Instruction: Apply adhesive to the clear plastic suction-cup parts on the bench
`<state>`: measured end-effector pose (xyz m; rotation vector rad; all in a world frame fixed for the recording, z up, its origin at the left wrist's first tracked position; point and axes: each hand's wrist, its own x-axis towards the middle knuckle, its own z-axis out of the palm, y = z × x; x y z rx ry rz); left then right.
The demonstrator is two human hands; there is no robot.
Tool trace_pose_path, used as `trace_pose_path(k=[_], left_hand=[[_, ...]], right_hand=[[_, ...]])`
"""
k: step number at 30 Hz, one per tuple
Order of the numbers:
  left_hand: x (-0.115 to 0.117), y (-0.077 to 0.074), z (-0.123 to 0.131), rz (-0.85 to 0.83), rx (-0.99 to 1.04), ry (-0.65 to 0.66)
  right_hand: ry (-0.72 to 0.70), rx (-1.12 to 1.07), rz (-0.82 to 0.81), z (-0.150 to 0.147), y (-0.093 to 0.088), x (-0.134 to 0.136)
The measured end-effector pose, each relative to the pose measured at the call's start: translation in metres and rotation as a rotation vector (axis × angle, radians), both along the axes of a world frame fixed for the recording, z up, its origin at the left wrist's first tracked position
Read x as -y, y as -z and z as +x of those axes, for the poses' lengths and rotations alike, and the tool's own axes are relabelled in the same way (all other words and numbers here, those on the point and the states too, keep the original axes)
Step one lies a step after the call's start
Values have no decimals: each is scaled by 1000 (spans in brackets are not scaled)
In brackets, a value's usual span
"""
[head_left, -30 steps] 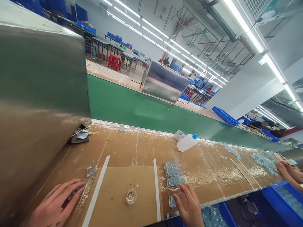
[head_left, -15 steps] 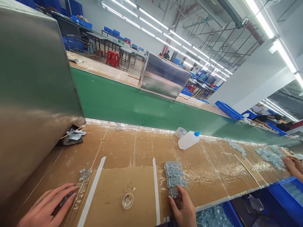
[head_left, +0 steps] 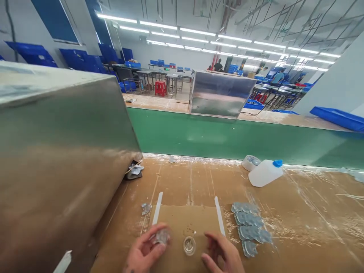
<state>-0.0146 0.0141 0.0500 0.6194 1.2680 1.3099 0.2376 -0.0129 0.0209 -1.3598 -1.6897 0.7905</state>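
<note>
Left hand [head_left: 145, 252] low over the cardboard sheet [head_left: 184, 222], fingers [head_left: 155, 245] curled around a crumpled clear plastic piece [head_left: 163, 237], cupped just enough to keep the thin piece from slipping, by the look of it. Right hand [head_left: 220, 256] just beside, empty, fingers [head_left: 212, 239] apart and relaxed, nearest a small clear round dish [head_left: 189, 245] at the sheet's near edge, a spot within easy reach of both hands. Two white strips [head_left: 157, 208] flanking the sheet on the desk [head_left: 313, 204], apparently there to mark off a working area. To the right, a column of overlapping clear plastic pieces [head_left: 249, 227], flat and orderly, handy for the right hand. A small loose scrap [head_left: 146, 208] just left of the sheet. Farther back, a plastic bottle with a blue cap [head_left: 265, 173] and a tape roll [head_left: 251, 163] along the green conveyor belt [head_left: 227, 140], out of the way.
</note>
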Motion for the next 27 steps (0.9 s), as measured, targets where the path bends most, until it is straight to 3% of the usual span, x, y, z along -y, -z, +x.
trace_pose_path(k=[4,7,12,15,19,22,25,27], left_hand=[[0,0,10,168,-114,77],[0,12,2,228,-187,181],[0,36,1,242,-327,237],[-1,45,3,204,-295,280],[-6,49,0,306,-356,337],[-12,48,-5,455,-497,527],[-16,47,-10,619,-648,679],[-15,46,-10,679,-709,660]], right_hand=[[-63,51,-17,-37,1,-36],[-138,148,39,-33,10,-43],[-163,265,246,-17,17,-39],[-194,303,301,-12,3,-38],[-99,233,306,-7,-31,-38],[-81,200,283,-13,-51,-40],[-66,155,343,-28,-55,-43],[-91,149,351,-35,-52,-44]])
